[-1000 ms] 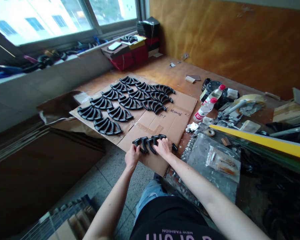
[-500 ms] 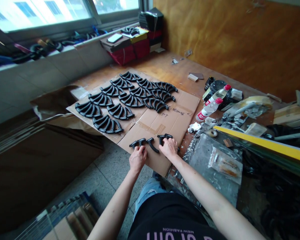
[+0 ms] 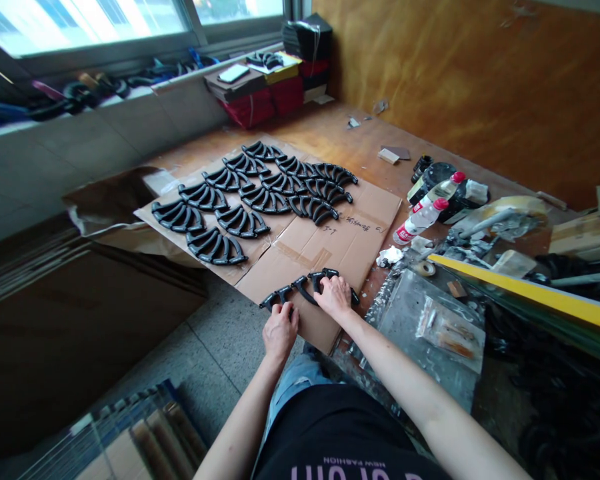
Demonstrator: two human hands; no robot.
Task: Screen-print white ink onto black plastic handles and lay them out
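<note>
A flat cardboard sheet [image 3: 330,240] lies over the table's near-left corner. Near its front edge lie a few curved black plastic handles [image 3: 305,287]. My left hand [image 3: 280,330] is closed on the leftmost black handle [image 3: 275,297]. My right hand [image 3: 336,297] rests curled over the handles on the right of that small group. Farther back on the cardboard, several fanned sets of the same black handles [image 3: 250,197] are laid out in rows.
Right of the cardboard stand two plastic bottles [image 3: 423,217], a tape roll, a yellow bar [image 3: 525,293], a grey sheet with a bagged item [image 3: 447,327] and cluttered tools. Red boxes [image 3: 265,103] sit by the window. Tiled floor and stacked boards lie left.
The handles by my hands were bunched together, then spread apart. My left hand has pulled the leftmost one toward the cardboard's front edge; my right hand has stayed on the right ones.
</note>
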